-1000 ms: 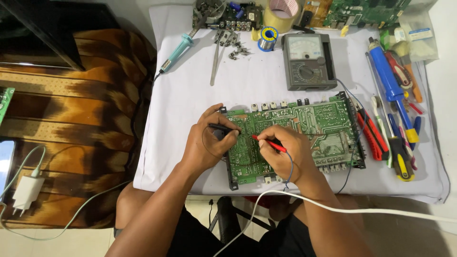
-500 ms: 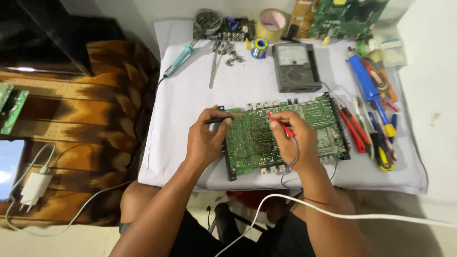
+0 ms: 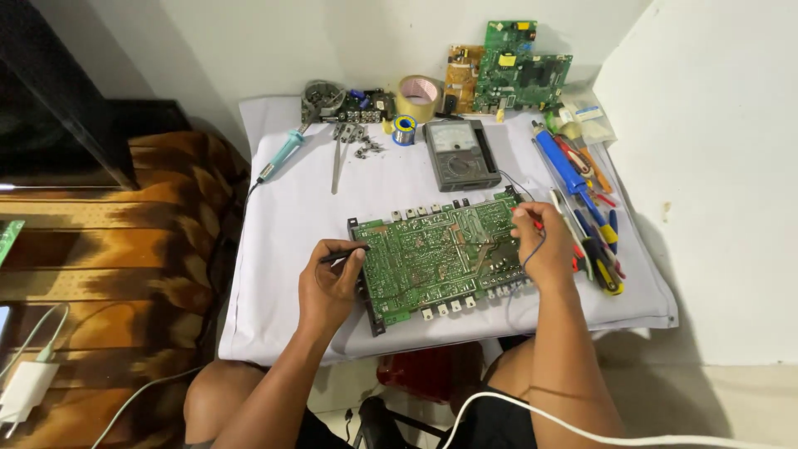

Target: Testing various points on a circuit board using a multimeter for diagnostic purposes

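Centrally on the white tabletop (image 3: 283, 208), a green circuit board (image 3: 436, 254) is seen, densely tracked, with connectors along its edges. A black probe (image 3: 342, 254) is pinched by the left hand (image 3: 331, 287); a red probe (image 3: 537, 223) is grasped in the right hand's (image 3: 544, 249) fingers. Adjacent solder points could be bridged should either tip slip.
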